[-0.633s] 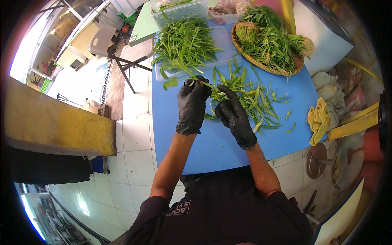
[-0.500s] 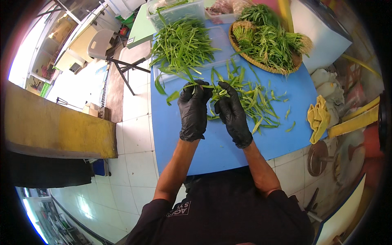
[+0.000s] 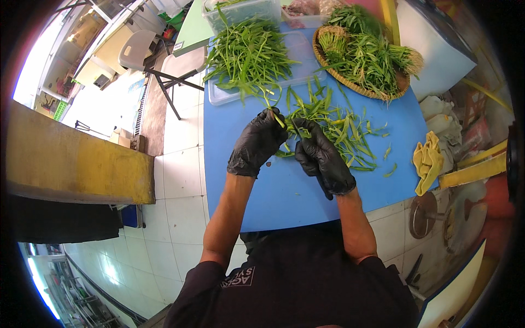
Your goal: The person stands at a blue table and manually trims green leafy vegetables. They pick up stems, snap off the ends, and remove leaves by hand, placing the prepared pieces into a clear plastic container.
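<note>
In black gloves, both my hands work close together above the blue table. My left hand (image 3: 257, 141) is closed on a leafy green stem (image 3: 279, 118), which looks like water spinach; its leafy end points away from me. Just right of it, my right hand (image 3: 324, 158) is curled shut. A bit of green shows at its fingertips beside a thin dark edge, too small to name for certain. Loose leaves and stem pieces (image 3: 350, 134) lie scattered beyond and right of my right hand. A heap of leafy stems (image 3: 249, 52) rests on a clear plastic lid (image 3: 298, 46) farther off.
At the far right a round woven tray (image 3: 403, 87) holds bundled greens with roots. Clear plastic tubs (image 3: 240, 19) stand at the back. A yellow cloth (image 3: 428, 163) hangs at the table's right edge. Left of the blue table (image 3: 262, 202) is a folding chair (image 3: 183, 63).
My left hand has turned inward, and the stem now tilts away from me instead of lying crosswise. My right hand has curled closed and shifted slightly right and nearer.
</note>
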Demonstrator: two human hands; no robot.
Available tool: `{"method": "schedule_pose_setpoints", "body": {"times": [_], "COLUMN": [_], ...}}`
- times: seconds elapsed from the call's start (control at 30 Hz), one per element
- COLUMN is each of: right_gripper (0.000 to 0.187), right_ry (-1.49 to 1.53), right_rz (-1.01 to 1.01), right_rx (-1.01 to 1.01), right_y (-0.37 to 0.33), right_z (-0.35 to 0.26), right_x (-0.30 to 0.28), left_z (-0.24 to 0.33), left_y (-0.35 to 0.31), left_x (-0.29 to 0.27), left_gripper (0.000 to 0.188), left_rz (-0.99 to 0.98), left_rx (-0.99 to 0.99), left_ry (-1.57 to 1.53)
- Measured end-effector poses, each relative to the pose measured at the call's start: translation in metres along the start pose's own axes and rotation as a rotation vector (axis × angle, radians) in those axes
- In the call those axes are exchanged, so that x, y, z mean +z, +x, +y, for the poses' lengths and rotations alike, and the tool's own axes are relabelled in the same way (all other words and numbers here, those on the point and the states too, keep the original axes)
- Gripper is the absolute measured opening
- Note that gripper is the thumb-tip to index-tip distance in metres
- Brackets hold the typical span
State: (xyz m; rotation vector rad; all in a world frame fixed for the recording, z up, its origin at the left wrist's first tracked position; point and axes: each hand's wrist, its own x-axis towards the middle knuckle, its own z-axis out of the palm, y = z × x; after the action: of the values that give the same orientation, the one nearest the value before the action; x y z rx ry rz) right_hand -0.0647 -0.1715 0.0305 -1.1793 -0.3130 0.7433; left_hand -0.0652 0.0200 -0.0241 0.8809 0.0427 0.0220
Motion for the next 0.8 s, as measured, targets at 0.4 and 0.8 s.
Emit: {"method": "schedule_pose_setpoints", "body": {"times": [0.4,0.8], "right_gripper": [0.049,0.046], "right_ry": [0.288,0.208], "right_rz": [-0.155,-0.105], "right_rx": [0.054,-0.04], "right_y": [-0.001,0.002], "right_z": [0.008,0.001], "right_x": [0.004,0.008], "left_z": [0.015,0.015], "left_y": [-0.01,-0.016], "left_x": [0.022,0.042], "left_gripper": [0.01,0.013], "left_rz": [0.116,0.297], "left_rx": [-0.051,0.016], "left_ry": [-0.302,-0.15]}}
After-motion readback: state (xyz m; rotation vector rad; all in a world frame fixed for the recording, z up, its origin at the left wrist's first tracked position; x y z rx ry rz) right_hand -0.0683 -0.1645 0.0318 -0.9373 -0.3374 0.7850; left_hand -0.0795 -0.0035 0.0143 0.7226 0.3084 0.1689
